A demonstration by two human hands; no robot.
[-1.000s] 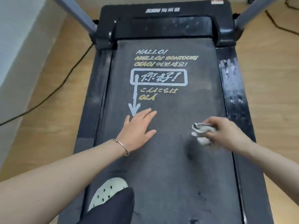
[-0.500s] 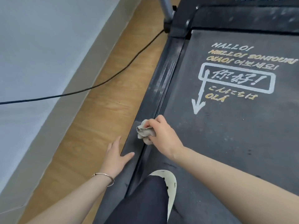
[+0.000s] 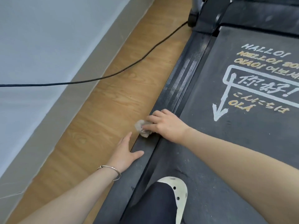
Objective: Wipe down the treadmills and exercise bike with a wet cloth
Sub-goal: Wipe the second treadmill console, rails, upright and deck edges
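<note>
Two bare hands work at the left edge of a black treadmill [image 3: 208,23]. The right hand [image 3: 167,125] reaches across the dark grey running belt [image 3: 234,151] and holds a small crumpled grey-beige cloth [image 3: 142,128], fingers curled round it. It presses the cloth on the outer edge of the ribbed black side rail [image 3: 179,78], and part of the cloth hangs over the floor side.

The left hand [image 3: 127,151] lies just behind, nearer the person. Its fingers are straight and close together along the rail's outer edge, the thumb is spread onto the rail's top, and it holds nothing. Its fingertips seem to rest against the rail's side rather than on the floor, though the angle leaves that unsure. A thin silver bangle [image 3: 111,171] circles the left wrist.

White and yellow greetings [image 3: 258,62] are printed on the belt (HALLO and OLÁ among them), with a white arrow [image 3: 218,109] pointing toward the person. Pale dust specks dot the belt. At the bottom of the view a pale perforated clog [image 3: 180,193] stands on the belt under a dark trouser leg [image 3: 153,206].

Light wooden floor [image 3: 100,113] fills the strip between the treadmill and a pale grey wall [image 3: 40,46]. A thin black cable [image 3: 113,74] crosses wall and floor to the treadmill's front corner, beside the foot of a grey upright post [image 3: 196,5].
</note>
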